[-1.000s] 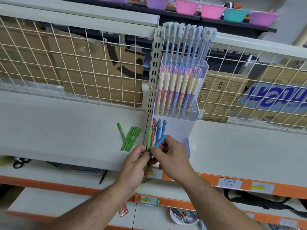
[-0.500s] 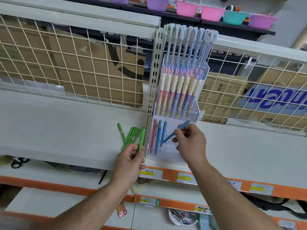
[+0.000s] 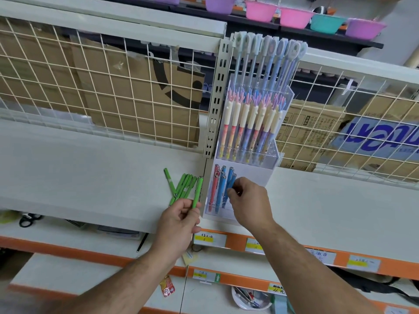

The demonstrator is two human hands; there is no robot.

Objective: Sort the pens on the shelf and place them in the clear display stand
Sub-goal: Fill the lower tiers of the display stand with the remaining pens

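1. Two hands work at a white shelf in the head view, one on each side of the clear display stand, which stands on the shelf against a slotted metal upright.
2. The left hand has its grip clamped on one green pen, thumb and curled fingers around the lower end. The pen points up, just left of the stand's front corner.
3. The right hand pinches a blue pen between thumb and fingertips at the stand's low front compartment. The pen leans slightly, and the hand hides its lower end, so I cannot tell whether the tip is seated.
4. Just left of that pen, pink pens and other blue pens stand upright in the same front compartment.
5. The raised compartment behind holds a row of pastel pens, and behind those stand tall pens with ring-shaped tops.
6. The loose green pens lie in a tight bunch on the shelf, left of the held green pen, with one more lying angled across their left side.
7. A wire grid backs the shelf, with cardboard boxes behind it.
8. Plastic bowls sit on a shelf above; price labels line the orange shelf edge below the hands.
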